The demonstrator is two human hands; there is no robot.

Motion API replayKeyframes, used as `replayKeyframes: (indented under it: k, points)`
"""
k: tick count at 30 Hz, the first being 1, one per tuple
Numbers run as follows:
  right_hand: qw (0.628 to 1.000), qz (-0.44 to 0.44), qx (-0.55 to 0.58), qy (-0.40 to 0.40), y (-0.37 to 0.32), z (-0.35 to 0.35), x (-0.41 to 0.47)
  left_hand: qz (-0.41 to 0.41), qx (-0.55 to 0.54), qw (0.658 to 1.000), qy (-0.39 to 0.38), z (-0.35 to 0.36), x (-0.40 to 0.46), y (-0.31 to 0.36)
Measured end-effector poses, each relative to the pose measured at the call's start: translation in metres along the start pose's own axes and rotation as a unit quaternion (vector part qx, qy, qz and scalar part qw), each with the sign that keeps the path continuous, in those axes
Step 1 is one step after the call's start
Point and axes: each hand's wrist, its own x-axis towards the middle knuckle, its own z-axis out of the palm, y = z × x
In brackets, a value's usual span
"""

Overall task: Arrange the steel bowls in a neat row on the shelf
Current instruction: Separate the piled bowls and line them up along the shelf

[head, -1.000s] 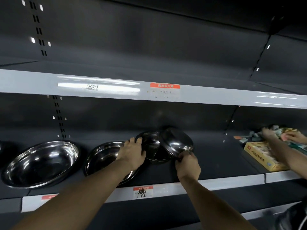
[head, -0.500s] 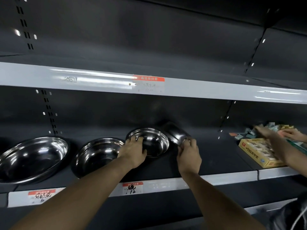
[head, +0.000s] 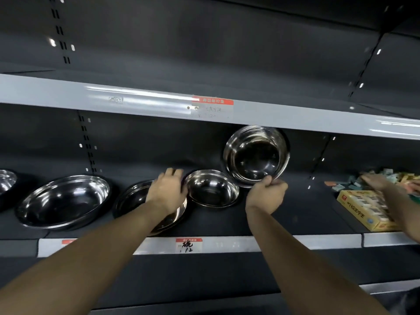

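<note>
**Steel bowls on a dark shelf, one lifted on edge**

Five round, polished steel bowls show on the dark shelf, all holding nothing but reflections. At the shelf's left edge only a sliver of a cut-off bowl is visible. Next comes a large shallow bowl, wide-rimmed and lying flat. Beside it sits a medium bowl, partly covered by the left forearm. To its right, toward the middle of the shelf, rests a small bowl with a rolled rim, nearly touching the medium one.

The left hand lies over the gap between the medium and small bowls, fingers fairly straight and spread against the small bowl's left rim; no curled grip shows. The right hand pinches the lower rim of a deeper bowl, holding it raised and tipped up on edge so its smooth, mirror-like inside faces the camera, its top just under the grey front lip of the upper shelf.

A red-and-white price tag sits on the front edge of the bowls' shelf. Toward the right end lies a yellow cardboard box with small packets behind it, where another person's hands reach in, blurred.
</note>
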Motion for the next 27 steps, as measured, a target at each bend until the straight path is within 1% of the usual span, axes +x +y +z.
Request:
replayKeyframes:
  k: [3, 6, 13, 15, 18, 22, 27]
  points:
    - [0.997, 0.020, 0.039, -0.058, 0.004, 0.009, -0.024, -0.020, 0.002, 0.999, 0.041, -0.014, -0.010, -0.019]
    - [0.988, 0.048, 0.059, -0.138, 0.011, 0.018, -0.050, -0.058, -0.012, 0.996, 0.065, -0.027, -0.023, -0.039]
    - [0.956, 0.102, 0.022, -0.273, 0.015, 0.046, -0.109, -0.132, -0.009, 0.988, 0.078, -0.045, -0.057, -0.092]
    - [0.950, 0.105, 0.025, -0.293, 0.014, 0.050, -0.123, -0.143, -0.007, 0.987, 0.075, -0.049, -0.064, -0.106]
    - [0.946, 0.086, 0.013, -0.313, 0.013, 0.052, -0.140, -0.144, -0.001, 0.988, 0.059, -0.052, -0.072, -0.122]
    - [0.944, 0.063, -0.022, -0.322, 0.012, 0.050, -0.150, -0.118, 0.003, 0.992, 0.040, -0.053, -0.075, -0.132]
    - [0.938, 0.017, -0.096, -0.333, 0.014, 0.042, -0.154, -0.093, 0.004, 0.996, 0.000, -0.047, -0.075, -0.133]
